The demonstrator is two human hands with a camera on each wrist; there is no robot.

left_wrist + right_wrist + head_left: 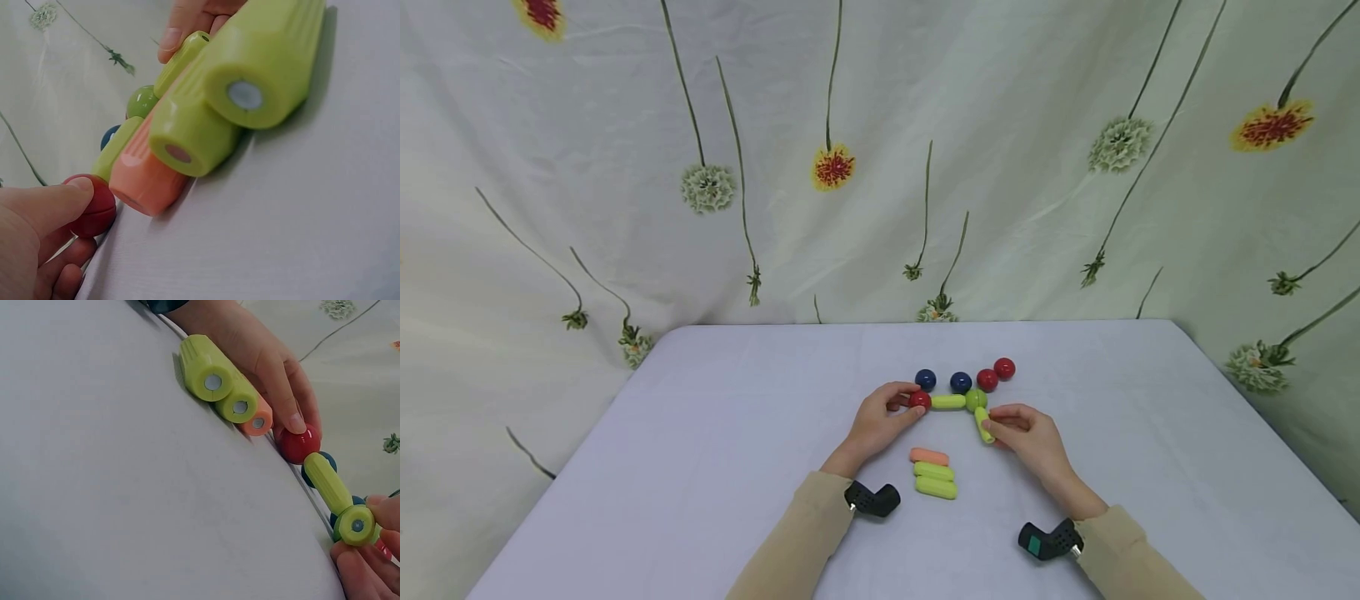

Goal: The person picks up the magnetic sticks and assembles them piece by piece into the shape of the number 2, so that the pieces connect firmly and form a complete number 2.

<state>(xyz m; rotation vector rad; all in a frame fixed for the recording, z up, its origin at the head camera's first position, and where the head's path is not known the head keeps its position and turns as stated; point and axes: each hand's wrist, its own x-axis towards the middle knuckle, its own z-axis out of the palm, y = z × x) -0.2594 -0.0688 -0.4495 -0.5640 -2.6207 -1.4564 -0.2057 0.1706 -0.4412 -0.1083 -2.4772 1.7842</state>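
Note:
My left hand pinches a red ball between thumb and fingers. A yellow-green magnetic rod runs from that ball to a light green ball. From the green ball a second yellow-green rod points toward me, and my right hand pinches it. The right wrist view shows the metal disc in this rod's free end. In the left wrist view the left thumb lies across the red ball.
Behind the joined pieces lie two dark blue balls and two red balls. Nearer me, an orange rod and two yellow-green rods lie side by side on the white table. A flower-printed cloth hangs behind.

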